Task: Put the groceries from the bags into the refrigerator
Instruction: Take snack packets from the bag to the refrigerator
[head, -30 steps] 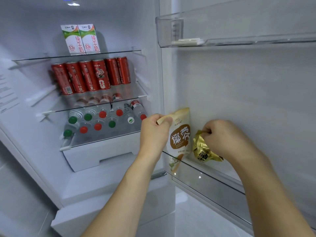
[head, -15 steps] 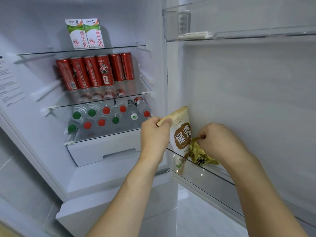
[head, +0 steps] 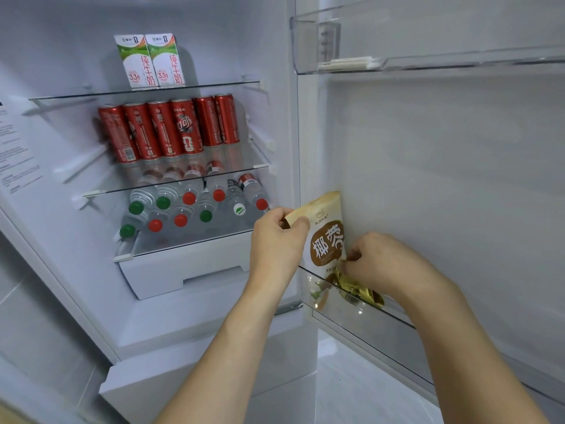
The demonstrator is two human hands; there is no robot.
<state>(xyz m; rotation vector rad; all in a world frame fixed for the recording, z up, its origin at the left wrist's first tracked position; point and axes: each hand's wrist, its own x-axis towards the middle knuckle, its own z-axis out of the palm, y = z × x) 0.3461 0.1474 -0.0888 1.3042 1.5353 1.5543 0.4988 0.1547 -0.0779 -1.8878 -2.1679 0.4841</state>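
Left hand [head: 276, 240] pinches upright pouch [head: 327, 237] top; right hand [head: 383, 261] grips gold packet [head: 362, 293], apparently low in door shelf [head: 351, 319], just right of pouch.

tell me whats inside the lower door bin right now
The lower door bin holds a white and brown coconut pouch, upright, pinched by the left hand, and a gold packet under the right hand. The right hand covers most of the packet.

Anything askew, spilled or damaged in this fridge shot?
Nothing stands out. The coconut pouch stands upright in the lower door bin, pinched by the left hand; the right hand grips a crumpled gold packet beside it.
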